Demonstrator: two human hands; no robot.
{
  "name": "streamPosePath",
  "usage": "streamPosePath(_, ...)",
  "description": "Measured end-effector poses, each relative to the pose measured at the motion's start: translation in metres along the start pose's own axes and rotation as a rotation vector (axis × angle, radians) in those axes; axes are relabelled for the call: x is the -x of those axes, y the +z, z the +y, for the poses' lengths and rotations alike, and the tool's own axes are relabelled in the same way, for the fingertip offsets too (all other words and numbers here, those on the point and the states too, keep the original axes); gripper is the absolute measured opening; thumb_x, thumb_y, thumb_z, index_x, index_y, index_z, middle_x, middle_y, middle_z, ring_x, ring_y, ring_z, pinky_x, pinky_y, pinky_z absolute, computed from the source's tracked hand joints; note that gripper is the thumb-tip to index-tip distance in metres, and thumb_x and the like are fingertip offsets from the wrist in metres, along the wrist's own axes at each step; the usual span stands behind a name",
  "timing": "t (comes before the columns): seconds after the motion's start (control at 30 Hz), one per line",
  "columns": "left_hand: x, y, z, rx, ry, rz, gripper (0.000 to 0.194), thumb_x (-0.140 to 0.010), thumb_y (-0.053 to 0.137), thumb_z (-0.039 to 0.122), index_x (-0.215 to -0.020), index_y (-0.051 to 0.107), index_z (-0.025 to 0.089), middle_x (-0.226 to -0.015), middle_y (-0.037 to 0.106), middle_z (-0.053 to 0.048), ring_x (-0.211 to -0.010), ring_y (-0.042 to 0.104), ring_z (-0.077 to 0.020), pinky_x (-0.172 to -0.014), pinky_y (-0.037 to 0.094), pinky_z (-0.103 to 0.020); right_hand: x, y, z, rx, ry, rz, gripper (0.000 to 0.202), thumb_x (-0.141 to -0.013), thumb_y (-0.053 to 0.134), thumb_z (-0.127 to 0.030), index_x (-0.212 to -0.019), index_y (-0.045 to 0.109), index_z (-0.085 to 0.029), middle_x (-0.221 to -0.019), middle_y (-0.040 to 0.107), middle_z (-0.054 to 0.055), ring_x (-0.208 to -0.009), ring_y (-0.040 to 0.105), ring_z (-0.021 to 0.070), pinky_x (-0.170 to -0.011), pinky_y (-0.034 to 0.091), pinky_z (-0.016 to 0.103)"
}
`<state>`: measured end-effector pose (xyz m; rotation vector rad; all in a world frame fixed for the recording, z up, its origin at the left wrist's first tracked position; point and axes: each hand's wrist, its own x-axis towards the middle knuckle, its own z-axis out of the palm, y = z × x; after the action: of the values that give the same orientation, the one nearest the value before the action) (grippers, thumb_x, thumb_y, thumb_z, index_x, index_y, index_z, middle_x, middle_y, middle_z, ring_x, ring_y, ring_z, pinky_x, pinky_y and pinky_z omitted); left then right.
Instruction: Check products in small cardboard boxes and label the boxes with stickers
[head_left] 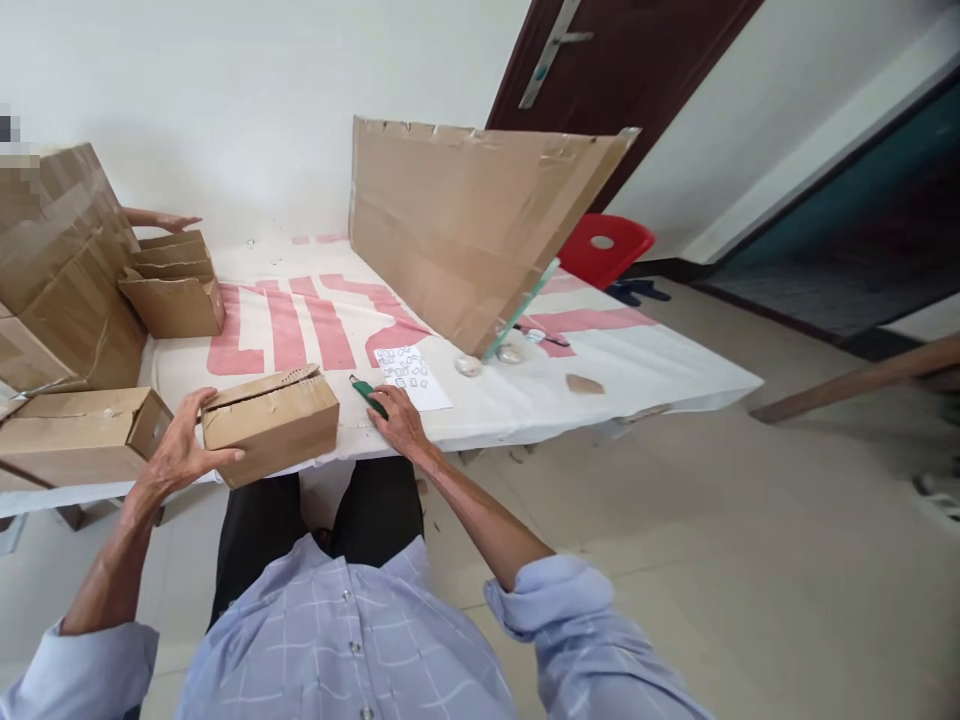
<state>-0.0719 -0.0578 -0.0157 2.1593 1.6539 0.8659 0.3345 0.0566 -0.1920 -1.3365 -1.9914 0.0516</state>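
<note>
A small closed cardboard box (274, 430) lies near the front edge of the cloth-covered table (510, 410), with a dark slit along its top. My left hand (176, 450) grips its left end, thumb along the near side and fingers round the far corner. To the right of the box, my right hand (403, 422) is closed around a green utility knife (365, 391) that rests low over the cloth and points away to the left. Part of its handle is hidden under my fingers. Just beyond that hand is a white paper sheet (412, 375) with small drawn shapes.
A large cardboard sheet or box (472, 220) stands tilted at the back. Two tape rolls (469, 366) and a cardboard scrap (584, 384) lie rightward. Leftward are a big carton (75, 270), an open box (176, 305), a long box (75, 430) and another person's hand (176, 222).
</note>
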Motion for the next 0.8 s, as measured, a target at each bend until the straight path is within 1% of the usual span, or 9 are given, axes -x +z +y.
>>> streamPosePath(0.07,0.004,0.003,-0.009,0.088,-0.043,0.02,0.098,-0.068,0.088,0.065,-0.147,0.049,0.023,-0.154,0.055,-0.016,-0.141,0.058,-0.0412,-0.115,0.054,-0.059,0.006,-0.007,0.001,0.039,0.018,0.033,0.031,-0.102,0.056,-0.027,-0.125,0.075,-0.019,-0.139,0.069,0.017,-0.13,0.06,0.0317,-0.112,0.051,0.049)
streamPosePath(0.17,0.009,0.009,-0.017,0.196,-0.094,0.036,0.102,-0.066,0.09,0.065,-0.148,0.047,0.023,-0.153,0.056,-0.017,-0.142,0.058,-0.0415,-0.114,0.055,-0.06,0.019,-0.017,0.005,0.137,0.089,0.046,0.031,-0.105,0.053,-0.027,-0.124,0.076,-0.017,-0.14,0.07,0.019,-0.132,0.061,0.0321,-0.11,0.051,0.048)
streamPosePath(0.27,0.013,0.015,-0.018,0.289,-0.117,0.051,0.105,-0.066,0.092,0.062,-0.15,0.043,0.024,-0.155,0.055,-0.018,-0.147,0.055,-0.0421,-0.116,0.054,-0.06,0.037,-0.026,0.011,0.218,0.134,0.0,0.031,-0.107,0.051,-0.028,-0.121,0.076,-0.016,-0.138,0.072,0.02,-0.13,0.062,0.0317,-0.108,0.05,0.046)
streamPosePath(0.37,0.015,0.021,-0.015,0.37,-0.124,0.069,0.11,-0.063,0.096,0.06,-0.15,0.039,0.025,-0.159,0.051,-0.02,-0.15,0.053,-0.0418,-0.117,0.053,-0.059,0.049,-0.032,0.02,0.243,0.147,-0.006,0.031,-0.106,0.05,-0.03,-0.117,0.076,-0.016,-0.134,0.074,0.02,-0.126,0.064,0.0316,-0.107,0.051,0.046)
streamPosePath(0.47,0.018,0.029,-0.014,0.43,-0.11,0.109,0.114,-0.059,0.099,0.061,-0.148,0.036,0.026,-0.159,0.05,-0.022,-0.149,0.053,-0.042,-0.115,0.054,-0.058,0.053,-0.036,0.031,0.25,0.165,0.008,0.03,-0.103,0.051,-0.029,-0.113,0.077,-0.016,-0.131,0.074,0.021,-0.125,0.064,0.0333,-0.105,0.052,0.049)
streamPosePath(0.6,0.025,0.038,-0.016,0.482,-0.074,0.158,0.108,-0.059,0.098,0.062,-0.14,0.035,0.028,-0.155,0.052,-0.022,-0.15,0.053,-0.0414,-0.111,0.056,-0.057,0.044,-0.046,0.035,0.231,0.194,0.004,0.031,-0.101,0.05,-0.029,-0.107,0.077,-0.015,-0.125,0.075,0.022,-0.118,0.066,0.035,-0.101,0.056,0.05)
streamPosePath(0.7,0.03,0.041,-0.015,0.484,-0.064,0.161,0.099,-0.06,0.098,0.061,-0.132,0.039,0.027,-0.158,0.049,-0.022,-0.15,0.052,-0.0409,-0.112,0.055,-0.057,0.024,-0.058,0.011,0.117,0.136,0.094,0.035,-0.104,0.045,-0.029,-0.107,0.077,-0.017,-0.119,0.076,0.02,-0.115,0.069,0.0331,-0.103,0.057,0.05)
streamPosePath(0.77,0.032,0.04,-0.012,0.451,-0.062,0.141,0.09,-0.062,0.098,0.059,-0.127,0.044,0.026,-0.16,0.046,-0.021,-0.15,0.052,-0.0407,-0.113,0.055,-0.057,0.005,-0.067,-0.021,-0.017,0.028,0.169,0.037,-0.107,0.043,-0.031,-0.111,0.078,-0.018,-0.118,0.077,0.017,-0.116,0.07,0.031,-0.106,0.057,0.05)
streamPosePath(0.8,0.033,0.039,-0.01,0.428,-0.059,0.13,0.086,-0.064,0.097,0.058,-0.126,0.047,0.025,-0.16,0.046,-0.02,-0.149,0.052,-0.0406,-0.113,0.055,-0.058,-0.004,-0.072,-0.041,-0.085,-0.047,0.176,0.038,-0.108,0.043,-0.033,-0.113,0.078,-0.019,-0.119,0.077,0.017,-0.117,0.07,0.0302,-0.108,0.056,0.049)
